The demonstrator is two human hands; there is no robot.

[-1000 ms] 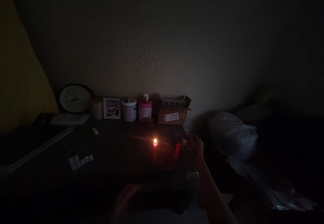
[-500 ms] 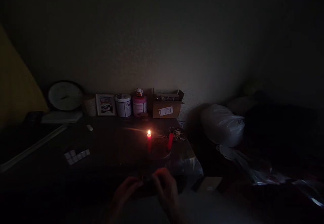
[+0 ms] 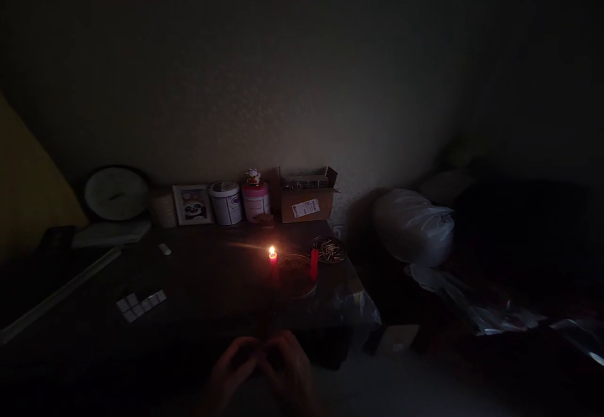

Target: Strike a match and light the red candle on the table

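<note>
My left hand (image 3: 234, 366) and my right hand (image 3: 289, 366) meet at the fingertips, low in front of the table's near edge. Both have their fingers curled in a pinch; whatever is between them is lost in the dark. Beyond them on the table stands a lit red candle (image 3: 273, 260). To its right is an unlit red candle (image 3: 314, 266), upright at the side of a round, shallow dish (image 3: 296, 295). Behind that lies a dark plate (image 3: 343, 256) with many thin, pale sticks (image 3: 329, 251) that look like matches. Neither hand touches the candles.
Along the wall stand a round clock (image 3: 116, 194), a panda picture frame (image 3: 193, 205), two tubs (image 3: 226, 206), a figurine (image 3: 253, 177) and an open cardboard box (image 3: 306, 208). White square pieces (image 3: 141, 305) lie at left. A white plastic bag (image 3: 413, 225) sits right of the table.
My hands have come together and lowered slightly, fingertips now meeting where there was a gap. The view has tilted a little; the candles stay in place.
</note>
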